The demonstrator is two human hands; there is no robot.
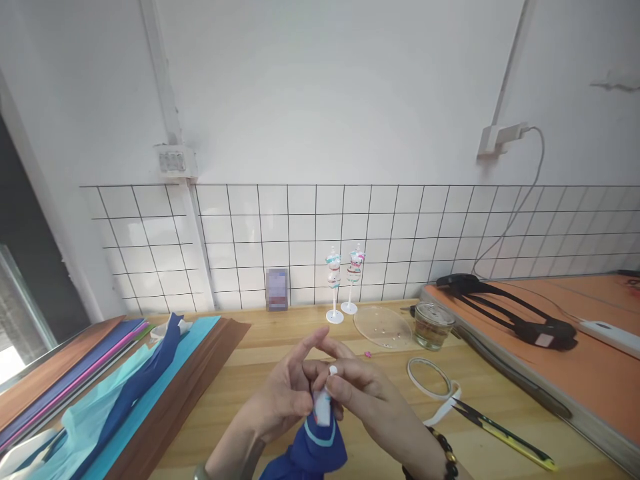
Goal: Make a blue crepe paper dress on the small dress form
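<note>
Low in the middle of the head view, both my hands close around a small white dress form [324,408], its rounded neck knob showing between the fingertips. Dark blue fabric [313,448] with a light blue trim hangs around its lower part. My left hand [283,393] steadies the form from the left, thumb against its side and index finger raised. From the right, my right hand [363,393] pinches it near the top with thumb and fingers. The fingers hide part of the form, and its stand is not visible.
Two small dress forms [334,287] on white stands are at the back, beside a clear round plate [383,327] and a glass jar [434,325]. A tape roll [429,378] and yellow-black cutter [505,435] lie right. Coloured fabrics [165,387] cover the left; an orange board [590,373] lies far right.
</note>
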